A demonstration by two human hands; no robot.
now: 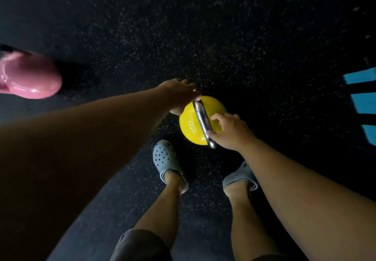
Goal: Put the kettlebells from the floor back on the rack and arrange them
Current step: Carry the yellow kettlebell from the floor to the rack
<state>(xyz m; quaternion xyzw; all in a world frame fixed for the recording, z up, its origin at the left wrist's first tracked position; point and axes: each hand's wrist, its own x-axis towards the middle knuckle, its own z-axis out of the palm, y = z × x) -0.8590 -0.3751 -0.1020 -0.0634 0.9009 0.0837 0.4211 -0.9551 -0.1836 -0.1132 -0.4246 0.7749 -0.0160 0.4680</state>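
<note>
Kettlebells: two. Yellow kettlebell (195,125), steel handle (202,121), on black speckled floor (244,37) just ahead of two grey clogs (165,160). Left hand (181,96) curled at handle's far end; right hand (228,131) closed on near end. Pink kettlebell (28,75) at floor's left edge, well apart. Blue stripes (362,102): three, right edge.

A bright yellow kettlebell (192,123) with a silver chrome handle (202,119) sits on black rubber flooring (244,37) flecked with pale speckles. At nine o'clock, a glossy pink kettlebell (28,75). At three o'clock, sky-blue stripes (364,102) cross the floor. At six o'clock, perforated grey-blue clogs (167,162) and dark shorts (140,246).
</note>
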